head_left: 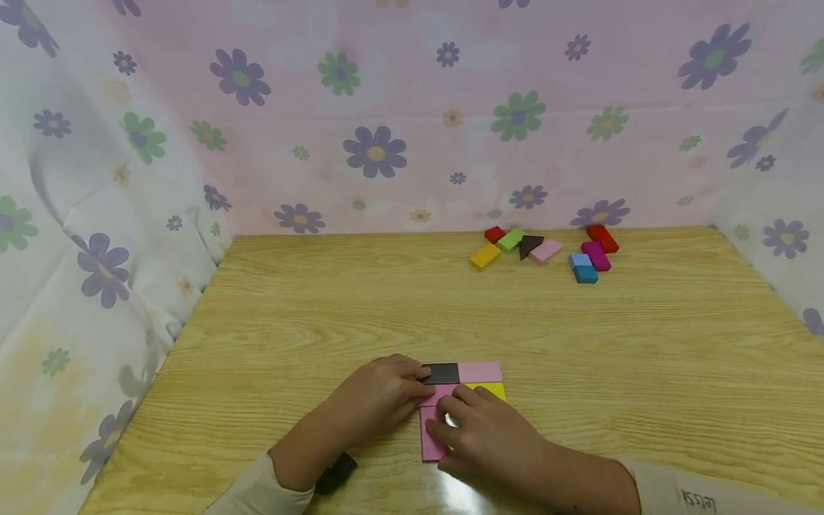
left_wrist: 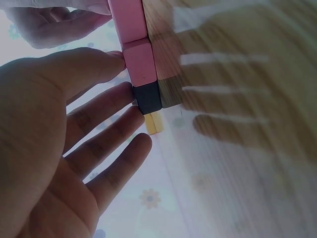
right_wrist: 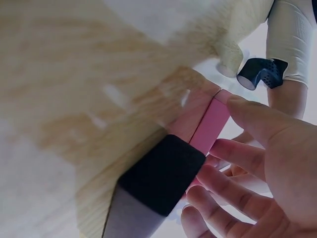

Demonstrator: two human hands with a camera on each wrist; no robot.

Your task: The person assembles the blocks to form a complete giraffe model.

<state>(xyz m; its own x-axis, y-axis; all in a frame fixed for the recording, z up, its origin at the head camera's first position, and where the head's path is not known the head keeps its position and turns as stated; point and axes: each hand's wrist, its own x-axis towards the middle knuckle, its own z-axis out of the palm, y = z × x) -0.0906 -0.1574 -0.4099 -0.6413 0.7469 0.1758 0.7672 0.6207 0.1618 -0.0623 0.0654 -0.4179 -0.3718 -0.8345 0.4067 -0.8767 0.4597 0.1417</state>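
Note:
A flat arrangement of blocks lies before me. In the head view it has a black block (head_left: pixel 441 373), a light pink block (head_left: pixel 480 372), a yellow block (head_left: pixel 487 389) and pink blocks, one a long upright pink block (head_left: pixel 432 442). My left hand (head_left: pixel 376 400) touches its left side, thumb by a pink block (left_wrist: pixel 139 62) and fingers fairly straight at the black one. With bent fingers, my right hand (head_left: pixel 492 433) holds the long pink block (right_wrist: pixel 210 126), thumb at its near end. A dark block (right_wrist: pixel 163 173) looms close in the right wrist view. My right hand hides part of the arrangement.
Near the back wall, loose blocks lie in two groups: an orange block (head_left: pixel 486 257), a green block (head_left: pixel 511 240), a dark triangle (head_left: pixel 531 246) and others, then a magenta block (head_left: pixel 596 256) and a blue block (head_left: pixel 586 275). Flowered cloth (head_left: pixel 412 114) encloses the wooden table (head_left: pixel 290 315).

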